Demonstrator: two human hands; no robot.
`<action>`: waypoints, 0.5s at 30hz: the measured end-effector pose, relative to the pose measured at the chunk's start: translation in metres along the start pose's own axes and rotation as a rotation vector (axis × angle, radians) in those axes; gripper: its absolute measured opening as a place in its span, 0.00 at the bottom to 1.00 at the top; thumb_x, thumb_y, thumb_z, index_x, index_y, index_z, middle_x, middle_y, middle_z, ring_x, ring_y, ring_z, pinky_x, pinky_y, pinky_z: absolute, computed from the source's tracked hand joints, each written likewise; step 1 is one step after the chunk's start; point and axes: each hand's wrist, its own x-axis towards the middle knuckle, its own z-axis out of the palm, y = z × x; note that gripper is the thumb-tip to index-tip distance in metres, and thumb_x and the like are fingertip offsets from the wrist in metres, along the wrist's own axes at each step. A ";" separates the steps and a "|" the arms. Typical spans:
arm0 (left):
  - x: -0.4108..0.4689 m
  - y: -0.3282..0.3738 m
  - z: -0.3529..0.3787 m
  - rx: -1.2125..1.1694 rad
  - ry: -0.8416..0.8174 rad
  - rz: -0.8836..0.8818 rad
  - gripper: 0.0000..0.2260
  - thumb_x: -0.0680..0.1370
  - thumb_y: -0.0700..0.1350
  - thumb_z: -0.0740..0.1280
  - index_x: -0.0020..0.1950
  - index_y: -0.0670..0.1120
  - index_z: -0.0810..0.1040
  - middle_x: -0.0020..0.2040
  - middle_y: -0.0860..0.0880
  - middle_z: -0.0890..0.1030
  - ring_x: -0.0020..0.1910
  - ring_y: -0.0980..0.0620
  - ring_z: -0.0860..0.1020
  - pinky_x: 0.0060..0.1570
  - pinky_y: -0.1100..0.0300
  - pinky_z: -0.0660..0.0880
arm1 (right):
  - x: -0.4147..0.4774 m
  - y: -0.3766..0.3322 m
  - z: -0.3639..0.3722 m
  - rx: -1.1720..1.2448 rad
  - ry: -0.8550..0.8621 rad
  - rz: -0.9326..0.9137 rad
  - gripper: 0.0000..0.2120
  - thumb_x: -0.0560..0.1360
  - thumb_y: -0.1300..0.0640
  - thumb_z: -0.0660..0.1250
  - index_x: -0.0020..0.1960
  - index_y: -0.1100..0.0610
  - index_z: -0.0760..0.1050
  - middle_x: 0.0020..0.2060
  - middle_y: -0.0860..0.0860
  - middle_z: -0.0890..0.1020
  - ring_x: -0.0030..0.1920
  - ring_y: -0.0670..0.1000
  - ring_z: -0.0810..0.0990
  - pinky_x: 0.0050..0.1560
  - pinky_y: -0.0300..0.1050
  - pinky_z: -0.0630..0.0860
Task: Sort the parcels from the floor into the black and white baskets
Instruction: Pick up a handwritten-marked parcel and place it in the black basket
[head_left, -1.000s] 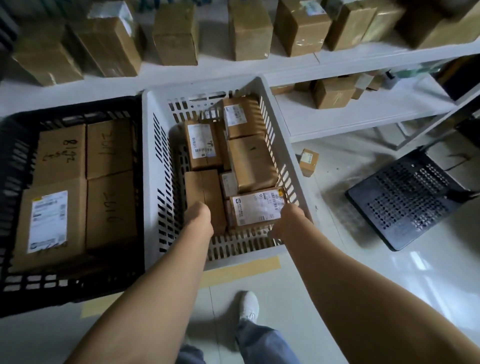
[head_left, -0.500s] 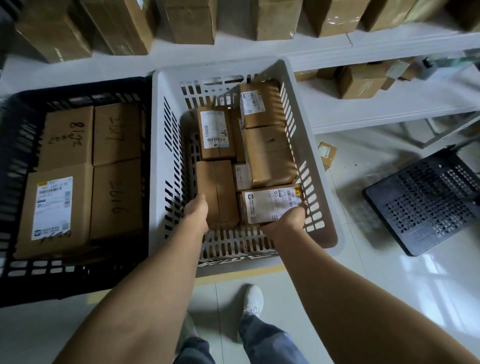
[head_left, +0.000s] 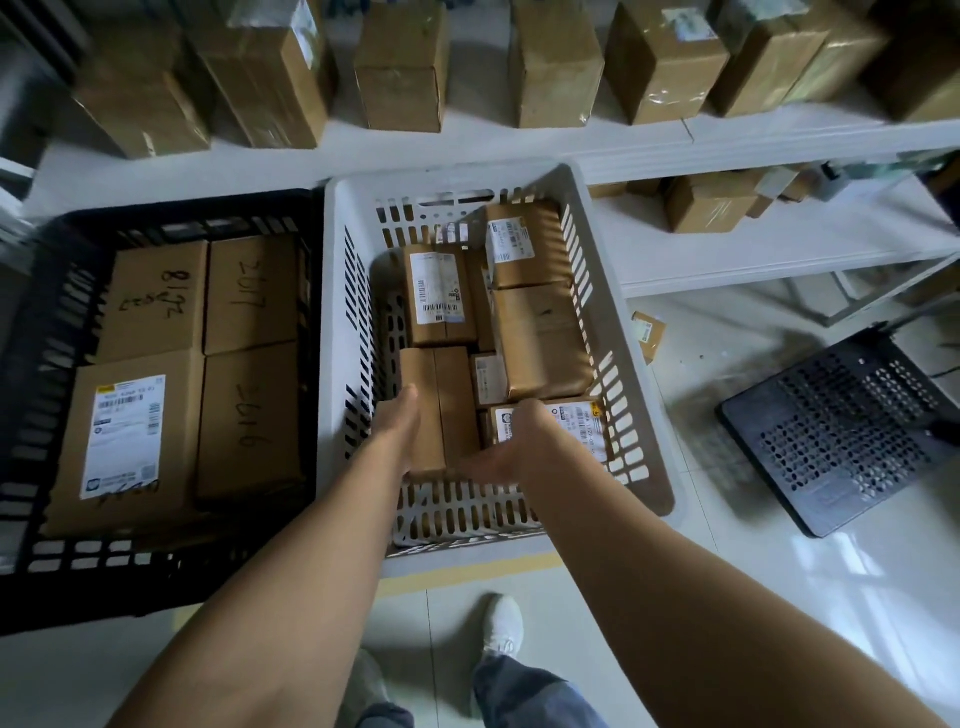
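Note:
The white basket (head_left: 335, 322) holds several brown parcels. The black basket (head_left: 161, 218) to its left holds several larger ones. My left hand (head_left: 400, 428) lies on the left near edge of a plain brown parcel (head_left: 447, 400) in the white basket, its fingers hidden down the parcel's side. My right hand (head_left: 511, 449) reaches left with straight fingers to that parcel's near end. It partly covers a labelled parcel (head_left: 574, 421) in the near right corner. One small parcel (head_left: 647, 332) lies on the floor to the right of the white basket.
White shelves behind the baskets carry a row of brown boxes (head_left: 400, 67), and more boxes sit on a lower shelf (head_left: 711, 208). A black perforated crate (head_left: 841, 431) lies on the tiled floor at right. My shoe (head_left: 501, 623) stands just before the white basket.
My right hand has let go of the labelled parcel and moved left to the near end of the plain parcel. My left hand stays on that parcel's left edge.

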 end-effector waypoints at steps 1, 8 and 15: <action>-0.002 0.006 -0.001 -0.012 -0.004 0.039 0.26 0.80 0.54 0.57 0.73 0.40 0.64 0.71 0.40 0.69 0.69 0.41 0.68 0.68 0.46 0.66 | -0.004 -0.004 0.004 -0.064 -0.010 -0.068 0.20 0.79 0.50 0.54 0.64 0.62 0.69 0.49 0.58 0.78 0.49 0.55 0.78 0.62 0.55 0.72; 0.011 0.041 -0.004 -0.037 0.014 0.149 0.25 0.79 0.57 0.58 0.69 0.41 0.71 0.65 0.41 0.75 0.63 0.40 0.74 0.65 0.45 0.70 | -0.004 -0.032 0.036 -0.125 -0.109 -0.336 0.26 0.80 0.45 0.54 0.69 0.62 0.68 0.55 0.56 0.77 0.52 0.53 0.77 0.59 0.51 0.71; 0.056 0.060 0.003 -0.015 0.048 0.220 0.24 0.81 0.56 0.55 0.69 0.40 0.70 0.67 0.39 0.73 0.64 0.40 0.72 0.59 0.53 0.67 | 0.021 -0.049 0.052 -0.207 -0.187 -0.342 0.29 0.80 0.44 0.52 0.74 0.62 0.60 0.73 0.56 0.65 0.74 0.54 0.61 0.72 0.50 0.56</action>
